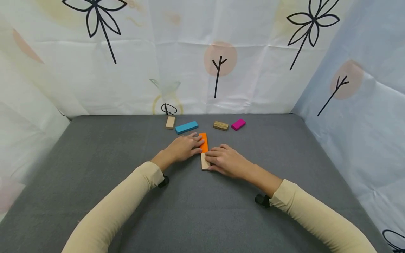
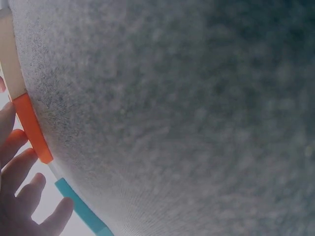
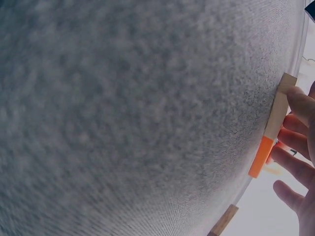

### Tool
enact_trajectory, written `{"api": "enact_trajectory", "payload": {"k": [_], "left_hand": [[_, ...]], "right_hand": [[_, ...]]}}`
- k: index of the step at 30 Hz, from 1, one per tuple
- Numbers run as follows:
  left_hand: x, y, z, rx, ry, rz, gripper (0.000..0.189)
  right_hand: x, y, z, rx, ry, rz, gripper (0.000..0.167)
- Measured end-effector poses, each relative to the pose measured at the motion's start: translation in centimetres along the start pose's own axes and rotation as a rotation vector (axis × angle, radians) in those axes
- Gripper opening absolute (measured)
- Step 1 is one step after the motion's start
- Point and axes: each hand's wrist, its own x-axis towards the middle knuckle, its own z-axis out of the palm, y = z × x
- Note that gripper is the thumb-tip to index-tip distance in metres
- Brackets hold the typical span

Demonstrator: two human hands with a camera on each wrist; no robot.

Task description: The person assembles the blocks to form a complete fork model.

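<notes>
An orange block (image 1: 204, 142) and a pale wooden block (image 1: 205, 163) lie end to end on the grey cloth, forming one line that points away from the person. My left hand (image 1: 185, 146) is at the left side of the orange block, its spread fingertips touching it. From the right, my right hand (image 1: 228, 161) rests its fingertips and thumb along the pale block. In the right wrist view the thumb (image 3: 299, 104) lies at the block's near end, and the other fingers extend loosely past it. Both hands have fairly straight fingers, with neither block gripped.
Behind the hands lie a second pale wooden block (image 1: 170, 122), a blue block (image 1: 186, 127), a brown wood-grain block (image 1: 220, 125) and a magenta block (image 1: 238, 124). White printed fabric (image 1: 190, 70) hangs at the back and both sides of the grey table (image 1: 190, 218).
</notes>
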Motion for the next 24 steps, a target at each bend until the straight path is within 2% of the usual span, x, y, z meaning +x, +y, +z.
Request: {"api": "enact_trajectory", "payload": {"k": [9,16,24], "left_hand": [[-0.07,0.22,0.01,0.036,0.010,0.017,0.051],[-0.36,0.42,0.10,0.031,0.000,0.024,0.052],[-0.36,0.27,0.28,0.033,0.001,0.025,0.052]], "right_hand": [[-0.06,-0.02,-0.09,0.037,0.007,0.002,0.036],[-0.15,-0.03,-0.34,0.090,-0.007,0.005,0.037],[-0.15,-0.18,-0.46,0.102,0.004,-0.012,0.035]]}}
